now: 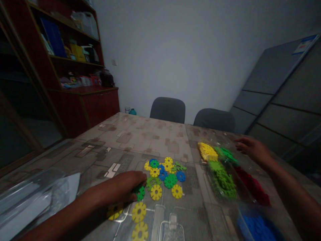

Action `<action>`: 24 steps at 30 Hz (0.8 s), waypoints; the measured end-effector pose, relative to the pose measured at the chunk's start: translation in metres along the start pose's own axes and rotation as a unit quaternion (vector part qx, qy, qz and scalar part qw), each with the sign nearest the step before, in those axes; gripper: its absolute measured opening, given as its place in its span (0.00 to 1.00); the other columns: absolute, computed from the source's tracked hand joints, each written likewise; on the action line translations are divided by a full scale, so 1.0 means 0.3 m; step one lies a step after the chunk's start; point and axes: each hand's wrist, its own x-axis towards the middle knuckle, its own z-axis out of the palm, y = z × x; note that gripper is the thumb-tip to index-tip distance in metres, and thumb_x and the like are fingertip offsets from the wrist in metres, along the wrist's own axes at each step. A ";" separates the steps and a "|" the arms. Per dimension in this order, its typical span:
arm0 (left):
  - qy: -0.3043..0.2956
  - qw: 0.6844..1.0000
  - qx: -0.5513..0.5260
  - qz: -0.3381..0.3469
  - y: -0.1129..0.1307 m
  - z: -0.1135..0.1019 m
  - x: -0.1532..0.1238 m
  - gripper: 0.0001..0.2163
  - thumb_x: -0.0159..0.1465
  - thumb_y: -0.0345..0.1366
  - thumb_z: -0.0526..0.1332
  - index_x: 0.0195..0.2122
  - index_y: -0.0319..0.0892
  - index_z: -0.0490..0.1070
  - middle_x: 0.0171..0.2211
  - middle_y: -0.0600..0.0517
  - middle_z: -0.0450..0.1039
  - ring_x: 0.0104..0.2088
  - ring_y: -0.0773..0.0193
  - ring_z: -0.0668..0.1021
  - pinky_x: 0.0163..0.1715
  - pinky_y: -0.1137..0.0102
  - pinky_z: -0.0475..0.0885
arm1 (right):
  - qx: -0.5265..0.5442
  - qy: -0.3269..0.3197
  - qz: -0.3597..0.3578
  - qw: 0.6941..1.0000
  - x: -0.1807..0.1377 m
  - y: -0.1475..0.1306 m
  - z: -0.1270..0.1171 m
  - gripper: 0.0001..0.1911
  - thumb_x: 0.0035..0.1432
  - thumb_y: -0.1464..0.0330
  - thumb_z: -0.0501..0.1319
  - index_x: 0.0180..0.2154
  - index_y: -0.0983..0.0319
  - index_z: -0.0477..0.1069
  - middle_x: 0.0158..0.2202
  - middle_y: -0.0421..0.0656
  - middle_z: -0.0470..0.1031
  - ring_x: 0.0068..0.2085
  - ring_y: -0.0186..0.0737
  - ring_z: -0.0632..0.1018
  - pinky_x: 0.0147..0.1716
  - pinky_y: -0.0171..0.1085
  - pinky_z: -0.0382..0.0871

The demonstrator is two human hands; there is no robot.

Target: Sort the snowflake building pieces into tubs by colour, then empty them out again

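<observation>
My left hand (pixel 127 184) rests low over the table, thumb and fingers closed about a green notched disc (pixel 140 193). Just right of it lies a loose group of plastic notched discs: a yellow disc (pixel 155 192), a larger green disc (pixel 170 180), a blue disc (pixel 181 176) and several more. Two yellow discs (pixel 138 212) lie nearer to me, and another is partly under my left wrist. My right hand (pixel 250 149) hovers by the far end of the clear tray, near its bright green pieces (pixel 227 154), fingers slightly apart and nothing visible in them.
The clear tray holds yellow pieces (pixel 208 151), light green pieces (pixel 222 179), red pieces (pixel 253 185) and blue pieces (pixel 258 227) in sections. Clear plastic packaging (pixel 42 197) lies at the left. Two grey chairs (pixel 168 109) stand behind the patterned table (pixel 150 137).
</observation>
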 end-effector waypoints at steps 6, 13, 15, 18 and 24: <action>-0.005 1.000 0.009 0.002 0.007 -0.060 -0.022 0.11 0.55 0.28 0.62 0.39 0.45 0.70 0.41 0.51 0.75 0.41 0.57 0.76 0.40 0.67 0.70 | 0.082 -0.199 -0.120 0.969 -0.319 -0.252 0.155 0.13 0.56 0.60 0.62 0.41 0.56 0.78 0.42 0.46 0.81 0.41 0.50 0.80 0.38 0.42 0.74; 0.004 0.996 0.043 -0.078 -0.077 -0.100 -0.060 0.13 0.50 0.33 0.69 0.37 0.45 0.71 0.36 0.53 0.76 0.36 0.57 0.77 0.32 0.69 0.69 | 0.075 -0.384 -0.272 0.879 -0.691 -0.512 0.405 0.16 0.62 0.72 0.57 0.51 0.55 0.71 0.50 0.45 0.75 0.47 0.42 0.75 0.47 0.39 0.68; -0.022 0.991 0.084 -0.103 -0.068 -0.097 -0.067 0.16 0.47 0.36 0.72 0.37 0.46 0.71 0.36 0.52 0.77 0.36 0.54 0.78 0.32 0.67 0.70 | 0.023 -0.389 -0.292 0.873 -0.702 -0.587 0.463 0.13 0.63 0.75 0.54 0.46 0.59 0.73 0.47 0.46 0.75 0.46 0.42 0.74 0.45 0.37 0.67; -0.061 0.978 0.155 -0.123 -0.028 -0.083 -0.065 0.22 0.45 0.36 0.74 0.42 0.45 0.72 0.44 0.46 0.76 0.43 0.46 0.78 0.39 0.60 0.73 | -0.056 -0.388 -0.295 0.871 -0.677 -0.675 0.539 0.11 0.60 0.75 0.58 0.44 0.64 0.74 0.46 0.50 0.75 0.47 0.48 0.73 0.47 0.40 0.66; -0.084 0.976 0.154 -0.130 -0.002 -0.051 -0.043 0.32 0.44 0.32 0.75 0.51 0.45 0.68 0.53 0.42 0.72 0.52 0.43 0.75 0.50 0.57 0.71 | -0.058 -0.380 -0.277 0.881 -0.642 -0.701 0.603 0.14 0.55 0.72 0.66 0.45 0.67 0.74 0.48 0.54 0.73 0.50 0.52 0.72 0.49 0.43 0.65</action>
